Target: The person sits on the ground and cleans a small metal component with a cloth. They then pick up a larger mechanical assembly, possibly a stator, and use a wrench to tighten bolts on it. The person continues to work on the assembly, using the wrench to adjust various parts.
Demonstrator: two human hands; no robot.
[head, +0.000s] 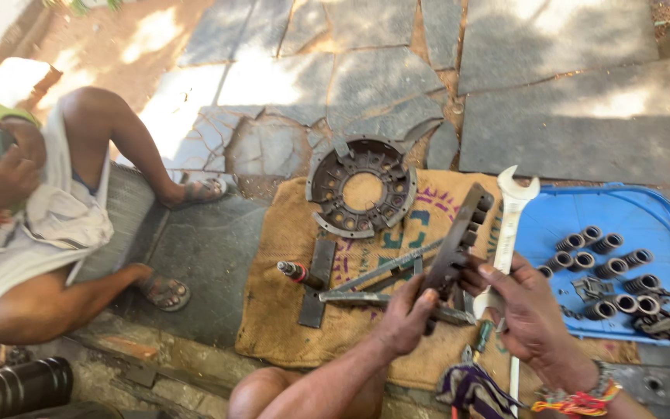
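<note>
Outdoor ground of grey stone slabs [560, 124] — irregular, cracked, with reddish dirt in the joints. Dappled sunlight falls across the upper left, where bare earth [110, 39] shows. A burlap sack [288, 310] lies spread on the paving — shade covers most of it.

Left hand [406, 314], right hand [523, 304] grip dark metal plate [459, 244] edge-on above burlap sack [288, 310]; blue tray [583, 209] of springs [606, 268] right.

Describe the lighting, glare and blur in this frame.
Head view: dappled sun blows out the stone paving at upper left; the burlap sack and blue tray lie in shade; left hand and right hand look slightly soft; edges bow with wide-angle distortion.
</note>
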